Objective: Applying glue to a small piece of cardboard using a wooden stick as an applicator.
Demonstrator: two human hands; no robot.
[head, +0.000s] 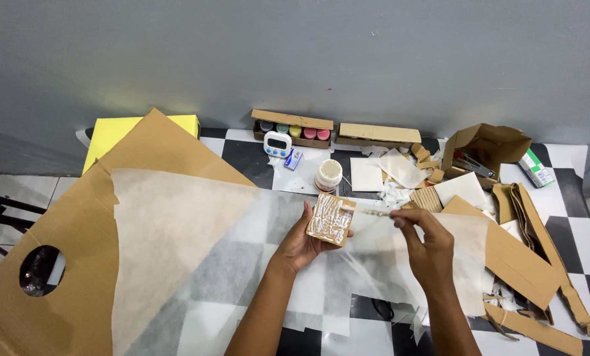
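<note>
Left hand (303,242) cradles glue-smeared cardboard square (331,219); right hand (427,245) apparently brushes it.

A plain grey painted wall (295,59) was seen behind a glossy black-and-white chequered tile floor (242,155) (lit evenly from above), on which a large brown cardboard sheet with an oval hole (64,231) was spread.

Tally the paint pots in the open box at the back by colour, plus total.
Blue-grey pot: 1
Green pot: 1
Yellow pot: 1
Pink pots: 2
Total: 5, all in the paint box.
</note>
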